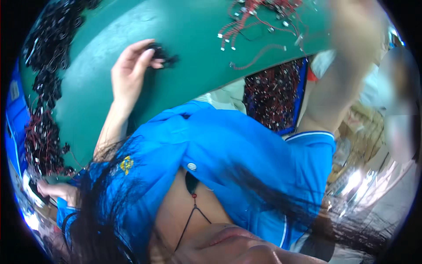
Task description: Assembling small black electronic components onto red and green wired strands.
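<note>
My left hand (pixel 130 66) is raised over the green table (pixel 193 57), its thumb and fingers closed on a small black cable bundle (pixel 161 56). The bundle is smeared by motion, so its exact form is unclear. My right arm (pixel 347 66) reaches up along the right side, blurred. It leaves the picture at the top edge, and the hand itself is out of sight. Nearest to that arm lie red-and-black twisted wires (pixel 255 22) with white connectors at the table's far side. One single wire (pixel 259 57) lies apart, close to the table edge.
A long heap of black cables (pixel 52 39) lines the table's left side, with red-and-black wires (pixel 41 141) nearer. A blue bin (pixel 303 79) full of such wires stands below the table edge. Another person's hand (pixel 59 190) shows at lower left. Brown cardboard-like material (pixel 365 127) lies at right.
</note>
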### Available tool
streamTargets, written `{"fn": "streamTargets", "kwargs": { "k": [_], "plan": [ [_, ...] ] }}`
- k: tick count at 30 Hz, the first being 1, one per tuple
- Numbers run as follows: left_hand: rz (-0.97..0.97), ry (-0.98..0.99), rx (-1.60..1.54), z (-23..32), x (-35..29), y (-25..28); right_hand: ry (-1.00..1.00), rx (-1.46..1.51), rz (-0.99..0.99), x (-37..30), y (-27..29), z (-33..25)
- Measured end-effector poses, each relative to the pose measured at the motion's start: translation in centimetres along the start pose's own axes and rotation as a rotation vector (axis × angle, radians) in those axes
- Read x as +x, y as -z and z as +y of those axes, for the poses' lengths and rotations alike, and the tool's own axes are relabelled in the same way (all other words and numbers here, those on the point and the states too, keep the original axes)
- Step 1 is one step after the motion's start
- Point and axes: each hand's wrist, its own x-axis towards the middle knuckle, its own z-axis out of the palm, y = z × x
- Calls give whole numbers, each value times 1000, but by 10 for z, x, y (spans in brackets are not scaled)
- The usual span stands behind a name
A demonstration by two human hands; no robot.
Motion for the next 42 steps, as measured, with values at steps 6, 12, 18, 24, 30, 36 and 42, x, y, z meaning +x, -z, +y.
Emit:
{"fn": "streamTargets", "kwargs": {
  "k": [6,12,18,24,30,36,42],
  "plan": [
    [19,7,-240,-1,2,-16,-631,31,-194,-98,-122,75],
    [1,51,-130,9,-2,-10,-703,136,-111,-106,-149,85],
    [-61,-10,-53,10,-7,-11,-725,252,-53,-108,-154,86],
    [-91,-20,20,9,-6,-8,-809,263,-146,-107,-146,85],
    [-70,-107,107,5,-7,-10,-830,141,-277,-107,-140,89],
    [33,-190,238,7,-8,-12,-503,-504,-388,-97,-151,69],
    [78,-186,228,10,-8,-9,-313,-605,-347,-101,-161,73]
  ]
}}
